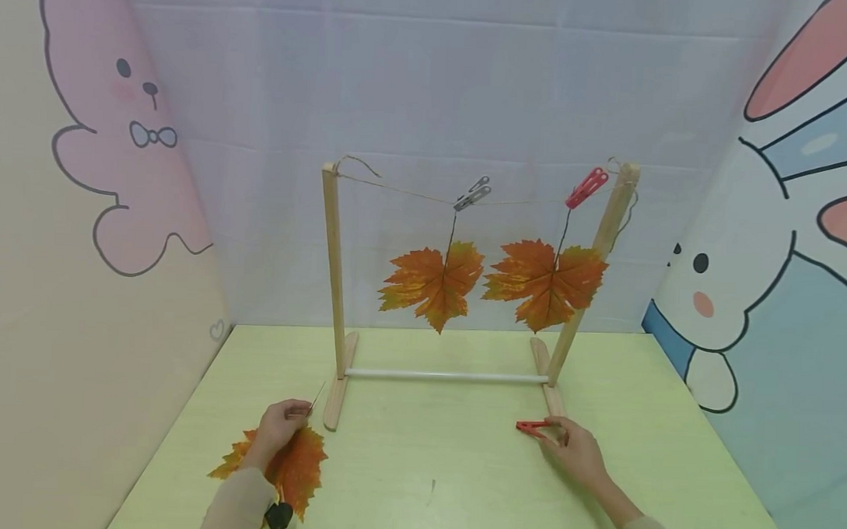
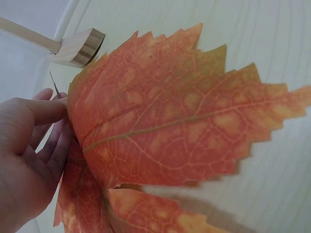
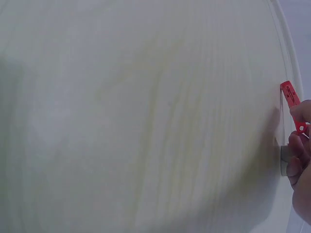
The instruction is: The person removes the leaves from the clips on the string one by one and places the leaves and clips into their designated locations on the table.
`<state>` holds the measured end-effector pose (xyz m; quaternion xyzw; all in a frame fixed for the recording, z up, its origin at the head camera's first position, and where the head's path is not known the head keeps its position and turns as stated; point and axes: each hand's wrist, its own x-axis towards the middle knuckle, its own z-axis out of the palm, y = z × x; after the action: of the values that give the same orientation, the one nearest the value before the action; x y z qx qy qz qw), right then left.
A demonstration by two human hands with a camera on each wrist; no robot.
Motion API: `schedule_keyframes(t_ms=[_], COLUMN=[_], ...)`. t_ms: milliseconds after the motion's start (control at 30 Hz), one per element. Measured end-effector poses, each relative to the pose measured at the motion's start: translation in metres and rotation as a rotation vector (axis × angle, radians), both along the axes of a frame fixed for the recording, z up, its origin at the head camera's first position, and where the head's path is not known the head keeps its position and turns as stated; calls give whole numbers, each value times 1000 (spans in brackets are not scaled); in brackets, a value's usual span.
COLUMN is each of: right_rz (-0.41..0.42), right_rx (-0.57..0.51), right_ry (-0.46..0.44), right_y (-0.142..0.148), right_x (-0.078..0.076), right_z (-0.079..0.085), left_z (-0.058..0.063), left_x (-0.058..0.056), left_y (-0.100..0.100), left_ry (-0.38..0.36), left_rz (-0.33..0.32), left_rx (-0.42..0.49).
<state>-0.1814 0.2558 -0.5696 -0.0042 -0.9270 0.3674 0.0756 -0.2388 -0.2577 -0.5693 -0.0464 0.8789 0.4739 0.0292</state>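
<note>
My left hand (image 1: pixel 282 428) pinches the thin stem of an orange artificial maple leaf (image 1: pixel 300 470) near the left foot of a wooden frame. In the left wrist view the leaf (image 2: pixel 160 116) spreads out beside the fingers, its stem tip poking up past them. Between thumb and fingers, my right hand (image 1: pixel 576 454) holds a red clothespin (image 1: pixel 532 429) by its handle end, low over the table at the right. The right wrist view catches the red clothespin (image 3: pixel 292 99) and part of the fingers at its edge.
A wooden frame (image 1: pixel 334 269) with a white crossbar (image 1: pixel 448 375) stands on the pale table (image 1: pixel 388 466). Along its twine (image 1: pixel 405 191), a grey clothespin (image 1: pixel 473 195) and a red one (image 1: pixel 587 188) each hold a hanging leaf. Printed curtains surround the table.
</note>
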Motion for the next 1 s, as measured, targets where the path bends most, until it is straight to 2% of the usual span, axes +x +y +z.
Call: schedule_keyframes(t_ms=[100, 200, 433, 700, 1000], right_rz=[3, 19, 40, 32, 39], right_rx=[24, 60, 125, 121, 114], right_ry=[-9, 26, 83, 61, 82], right_y=[0, -1, -1, 0, 0], right_x=[1, 1, 1, 0, 1], right_z=[-1, -3, -9, -8, -7], left_z=[-1, -1, -3, -5, -8], left_x=[0, 0, 1, 2, 1], left_y=[0, 0, -1, 0, 1], left_ry=[-23, -36, -15, -11, -44], left_rz=[8, 14, 20, 31, 64], left_rx=[0, 10, 41, 64, 49])
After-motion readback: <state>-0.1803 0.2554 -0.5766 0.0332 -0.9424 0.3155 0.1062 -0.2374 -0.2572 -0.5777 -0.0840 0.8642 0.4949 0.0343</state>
